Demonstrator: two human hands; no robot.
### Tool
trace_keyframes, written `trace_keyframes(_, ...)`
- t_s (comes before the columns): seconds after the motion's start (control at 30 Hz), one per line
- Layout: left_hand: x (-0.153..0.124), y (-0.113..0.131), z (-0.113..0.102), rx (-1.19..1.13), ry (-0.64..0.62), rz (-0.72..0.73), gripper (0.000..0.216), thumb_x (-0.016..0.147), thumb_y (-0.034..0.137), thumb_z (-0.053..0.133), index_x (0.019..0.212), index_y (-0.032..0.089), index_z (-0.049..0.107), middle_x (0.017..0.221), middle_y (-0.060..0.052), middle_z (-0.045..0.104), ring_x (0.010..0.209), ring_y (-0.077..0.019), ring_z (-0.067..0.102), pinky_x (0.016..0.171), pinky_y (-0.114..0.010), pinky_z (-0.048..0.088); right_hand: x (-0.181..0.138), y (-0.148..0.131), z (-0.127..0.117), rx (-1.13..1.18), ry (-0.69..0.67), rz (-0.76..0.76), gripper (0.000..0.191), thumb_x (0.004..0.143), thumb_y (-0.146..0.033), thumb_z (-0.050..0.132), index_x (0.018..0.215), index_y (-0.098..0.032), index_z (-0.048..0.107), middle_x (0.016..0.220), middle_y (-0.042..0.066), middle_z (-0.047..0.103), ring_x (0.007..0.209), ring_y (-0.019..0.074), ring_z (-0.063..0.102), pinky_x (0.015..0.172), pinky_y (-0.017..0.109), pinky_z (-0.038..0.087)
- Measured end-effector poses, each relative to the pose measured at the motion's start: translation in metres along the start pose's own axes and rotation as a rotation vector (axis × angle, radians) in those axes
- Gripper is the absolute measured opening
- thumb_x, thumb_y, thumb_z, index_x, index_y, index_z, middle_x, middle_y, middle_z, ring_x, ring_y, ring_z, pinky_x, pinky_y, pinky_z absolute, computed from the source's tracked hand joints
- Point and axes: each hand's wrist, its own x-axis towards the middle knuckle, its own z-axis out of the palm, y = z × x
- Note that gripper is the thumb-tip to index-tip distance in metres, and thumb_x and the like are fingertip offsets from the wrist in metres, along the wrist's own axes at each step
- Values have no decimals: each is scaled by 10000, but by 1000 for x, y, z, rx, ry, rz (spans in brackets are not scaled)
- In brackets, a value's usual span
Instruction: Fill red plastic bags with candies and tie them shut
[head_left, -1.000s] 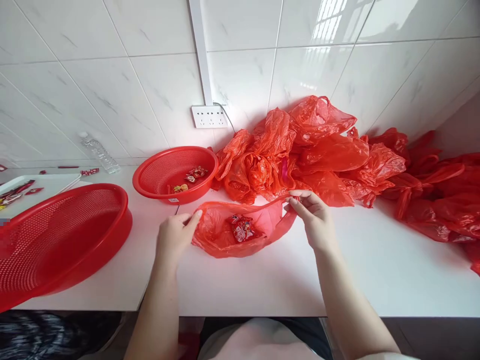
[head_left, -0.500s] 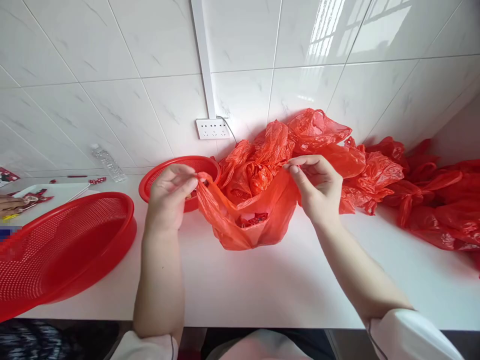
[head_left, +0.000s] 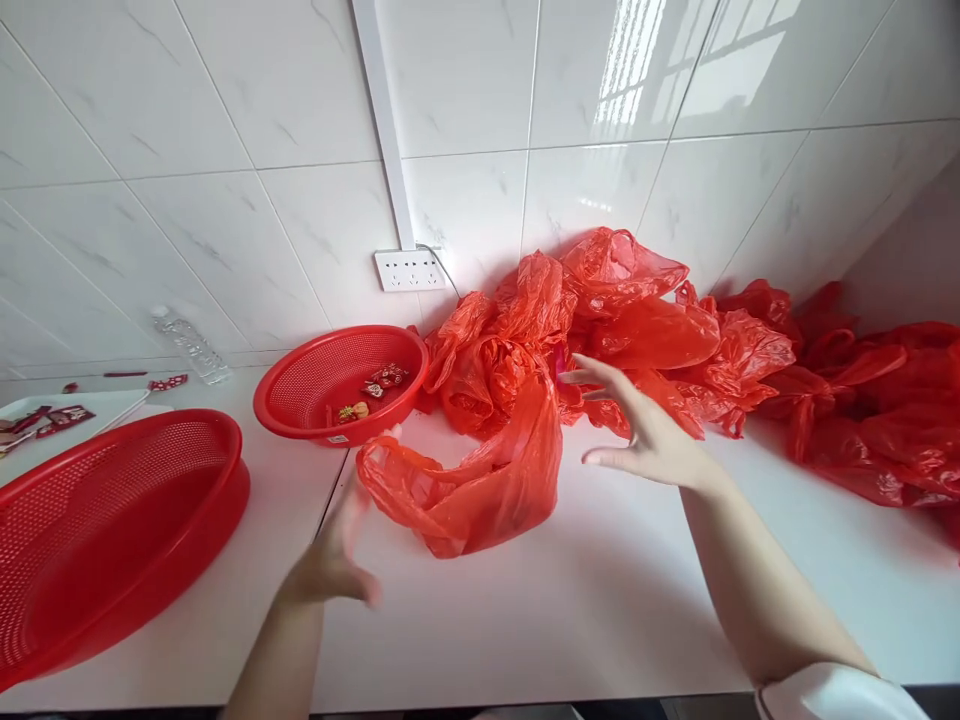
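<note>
Starting at left, a large red basket [head_left: 135, 535] was shown, then the left hand [head_left: 334, 560], spread at the edge of a red plastic bag [head_left: 487, 505] set on the white table [head_left: 495, 635]; just right, the right hand [head_left: 660, 440] was spread.

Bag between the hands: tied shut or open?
Open: on the red bag, the handles stand apart, with no knot visible between them.

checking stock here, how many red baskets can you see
2. The large basket is at the left, cut off by the picture's edge; the small basket is farther back, beside the heaped bags, which could hide more.
</note>
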Motion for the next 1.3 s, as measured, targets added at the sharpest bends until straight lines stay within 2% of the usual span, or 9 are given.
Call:
trace_keyframes(0.17,22,-2,44,-37,152,-214,662,786,522,729,1345,235,520,1165,-133,660,1192,-314,590,990,-475,502,11,39,40,418,-166,42,1028,650,-542,846,1519,-279,364,1531,124,437,1372,301,468,1103,507,415)
trace_keyframes(0.27,63,17,47,-104,181,-221,373,932,508,541,854,166,667,862,-82,678,916,-223,654,950,-402,502,29,33,62,490,-61,102,581,836,-502,712,1343,-243,598,1113,65,706,1033,221,672,967,407,515)
trace_keyframes(0.37,98,37,45,-418,304,-149,453,961,507,479,651,179,504,673,-9,574,706,-133,598,884,-344,519,44,10,66,486,112,92,389,964,-514,519,1074,-218,747,688,6,629,696,167,644,789,355,550)
trace_keyframes(0.5,118,54,48,-651,32,-336,256,873,412,611,778,192,523,520,105,266,415,-45,258,550,-233,458,50,-26,65,238,211,-123,316,962,-468,539,996,-257,772,1073,75,664,1015,229,645,951,416,518)
trace_keyframes(0.67,110,57,65,-229,-354,-239,305,641,252,816,897,221,651,782,10,594,662,-124,546,582,-248,471,46,-47,76,-213,100,-381,244,971,-368,546,1080,-317,758,1506,25,449,1414,313,369,1210,586,167)
trace_keyframes(0.87,103,52,75,-224,-276,-372,427,894,555,557,984,166,709,600,-27,633,453,-133,557,454,-253,438,47,-31,64,13,-74,-143,363,1002,-439,472,1248,-248,659,1156,75,667,1010,200,654,912,370,530)
trace_keyframes(1.0,106,47,67,-408,-199,-478,530,954,566,422,947,110,693,480,-24,602,303,-105,456,380,-236,354,39,-24,53,84,22,-40,237,897,-427,657,977,-210,710,904,46,708,754,164,645,654,293,517)
trace_keyframes(1.17,111,44,65,-554,-55,-463,359,922,474,553,975,144,683,586,-9,628,404,-69,479,429,-194,369,15,-41,54,38,-92,-119,155,923,-364,620,895,-247,716,851,39,694,727,166,633,672,322,535)
trace_keyframes(1.3,111,51,65,-636,-172,-467,290,865,439,637,846,149,647,743,-31,652,500,-75,562,451,-179,413,12,-41,59,104,-110,-129,243,893,-480,643,852,-246,697,944,63,686,853,200,648,747,348,555)
